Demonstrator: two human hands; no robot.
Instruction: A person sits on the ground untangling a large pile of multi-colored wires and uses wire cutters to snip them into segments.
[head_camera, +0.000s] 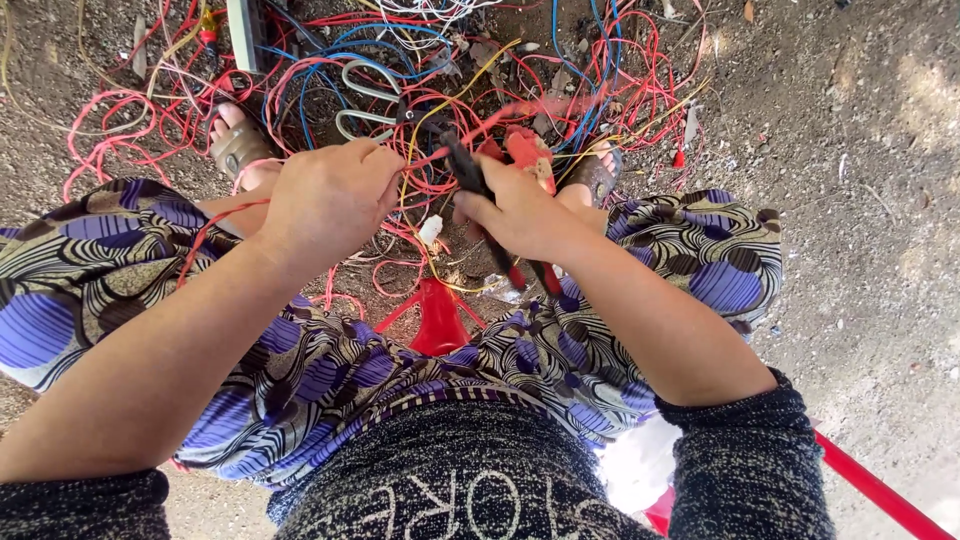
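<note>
My left hand (325, 195) is closed around a red wire (480, 125) that stretches to the right toward the tool. My right hand (515, 210) grips a pair of pliers with red handles (520, 150), whose dark jaws (462, 165) sit on that wire. Both hands hover above a tangle of red, blue, yellow and white wires (420, 70) on the dirt. The part of the wire inside my left fist is hidden.
I sit on a red stool (440, 320) with knees spread under a purple patterned skirt (90, 270). My sandalled feet (240, 145) rest at the edge of the wire pile. Metal shears (365, 95) lie among the wires. Bare dirt (860, 150) spreads to the right.
</note>
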